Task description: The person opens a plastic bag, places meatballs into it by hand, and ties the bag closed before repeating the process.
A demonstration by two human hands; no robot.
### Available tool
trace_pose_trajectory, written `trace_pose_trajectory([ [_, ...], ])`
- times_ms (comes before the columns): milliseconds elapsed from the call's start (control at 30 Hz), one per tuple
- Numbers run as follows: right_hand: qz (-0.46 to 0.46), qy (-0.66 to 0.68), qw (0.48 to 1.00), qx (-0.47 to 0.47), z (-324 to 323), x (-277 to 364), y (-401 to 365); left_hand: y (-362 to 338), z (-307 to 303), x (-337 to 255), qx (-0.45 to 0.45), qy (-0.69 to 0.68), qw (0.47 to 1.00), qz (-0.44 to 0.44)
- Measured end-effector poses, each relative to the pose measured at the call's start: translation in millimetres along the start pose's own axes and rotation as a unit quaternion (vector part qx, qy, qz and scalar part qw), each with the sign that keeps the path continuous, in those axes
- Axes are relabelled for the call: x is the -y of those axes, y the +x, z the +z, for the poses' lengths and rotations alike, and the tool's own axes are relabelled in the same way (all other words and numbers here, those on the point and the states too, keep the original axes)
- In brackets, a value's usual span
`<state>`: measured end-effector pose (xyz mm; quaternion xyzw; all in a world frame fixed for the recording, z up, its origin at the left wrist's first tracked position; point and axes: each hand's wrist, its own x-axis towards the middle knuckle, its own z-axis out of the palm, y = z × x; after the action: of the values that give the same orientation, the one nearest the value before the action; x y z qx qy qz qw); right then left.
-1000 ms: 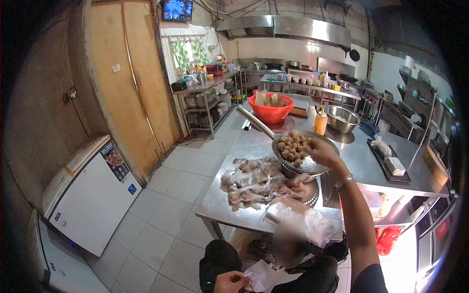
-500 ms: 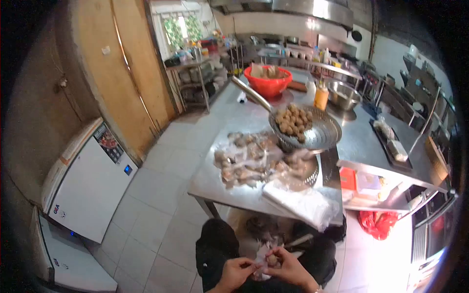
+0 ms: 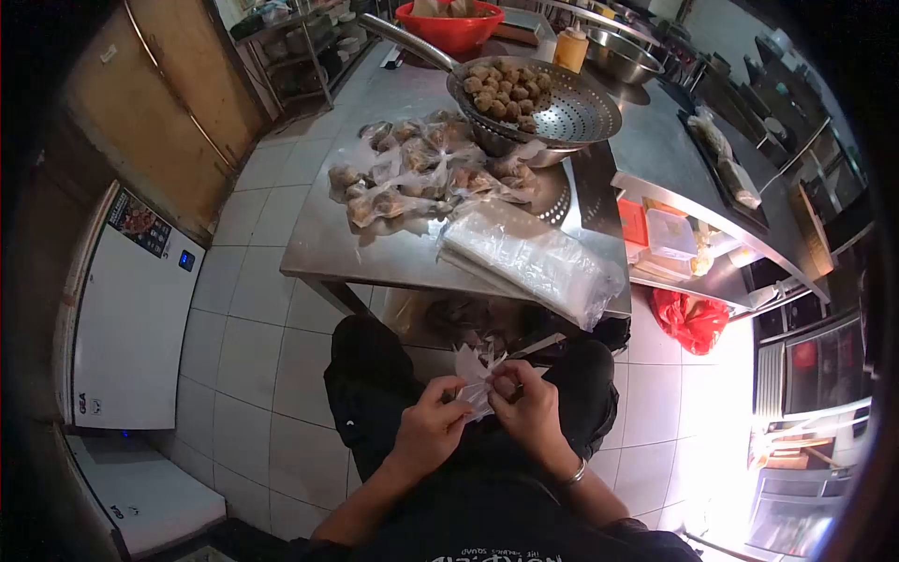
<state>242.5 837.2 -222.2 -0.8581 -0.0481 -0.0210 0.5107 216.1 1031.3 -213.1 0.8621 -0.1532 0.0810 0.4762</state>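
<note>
Above my lap, a small clear plastic bag (image 3: 475,367) is held between both hands, its open end crumpled upward. My left hand (image 3: 433,423) pinches the left side of the bag with thumb and fingers. My right hand (image 3: 530,408) is closed on the other side, with a round brown ball (image 3: 506,386) showing at its fingertips. On the steel table (image 3: 309,245) in front lie several filled, knotted bags (image 3: 403,173) of brown balls. A stack of flat plastic bags (image 3: 524,253) rests at the front edge. Behind it, a perforated metal strainer (image 3: 581,110) holds loose brown meatballs (image 3: 506,92).
A red basin (image 3: 449,34), a sauce bottle (image 3: 570,49) and a steel bowl (image 3: 618,58) stand farther back. A black tray (image 3: 716,178) lies on the right counter. Below it, a red plastic bag (image 3: 688,320) sits on the floor. White freezers (image 3: 126,318) stand at left.
The view has tilted down, so the table and hands appear higher in the picture. Both hands remain on the small bag, its open end now pointing up between them.
</note>
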Motion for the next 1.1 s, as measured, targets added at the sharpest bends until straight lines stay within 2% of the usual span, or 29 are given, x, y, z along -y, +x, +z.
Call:
trace_pose_trajectory([
  [67,-0.004,-0.021,0.999,0.026,-2.2,1.9,4.4,0.0,4.7,8.1,0.015,0.028,0.999,0.008],
  [133,-0.085,-0.034,0.996,0.017,-9.1,12.2,9.3,-0.4,12.4,19.6,0.005,0.031,0.999,-0.018],
  [167,-0.084,-0.034,0.996,0.018,-14.4,22.1,9.6,-0.6,15.3,22.1,-0.004,0.033,0.998,-0.044],
  [233,-0.071,-0.005,0.992,0.101,-25.0,39.9,7.4,0.6,16.3,18.0,0.003,0.004,0.998,-0.058],
  [367,-0.055,0.040,0.992,0.108,-10.8,28.0,4.5,-0.4,25.5,6.9,-0.003,-0.065,0.995,-0.070],
  [400,-0.027,0.034,0.993,0.108,-9.1,24.1,3.3,-1.2,26.1,5.8,-0.005,-0.066,0.995,-0.069],
  [467,0.002,0.029,0.993,0.111,-5.5,16.7,3.0,-4.9,26.0,4.1,0.006,-0.112,0.987,-0.113],
  [533,0.002,-0.133,0.978,0.158,-4.1,10.7,-0.1,-6.0,25.4,2.4,0.019,-0.135,0.980,-0.145],
  [600,-0.010,-0.162,0.975,0.155,-3.8,17.6,-1.5,-3.9,25.8,2.9,0.031,-0.160,0.971,-0.173],
  [667,-0.023,-0.190,0.970,0.153,-4.6,27.6,-3.3,-2.9,26.2,6.4,0.027,-0.094,0.987,-0.126],
  [767,-0.035,-0.194,0.969,0.149,-6.4,34.4,-3.1,-2.7,26.8,9.8,0.002,-0.133,0.985,-0.114],
  [833,0.002,-0.074,0.989,0.124,-10.5,29.7,-0.4,-2.6,25.1,11.4,0.012,-0.146,0.980,-0.135],
  [900,0.028,-0.039,0.990,0.133,-18.7,28.8,5.1,-2.8,25.6,12.3,0.020,-0.160,0.974,-0.158],
  [967,0.056,-0.003,0.988,0.142,-21.0,32.0,3.4,-4.5,27.4,11.1,0.015,-0.235,0.951,-0.203],
  [1033,-0.047,0.082,0.987,0.127,-19.0,36.6,0.4,-3.3,25.7,11.2,0.036,-0.227,0.951,-0.209],
  [1100,-0.047,0.060,0.988,0.132,-14.8,34.5,-3.9,-3.7,26.4,11.6,0.057,-0.219,0.950,-0.215],
])
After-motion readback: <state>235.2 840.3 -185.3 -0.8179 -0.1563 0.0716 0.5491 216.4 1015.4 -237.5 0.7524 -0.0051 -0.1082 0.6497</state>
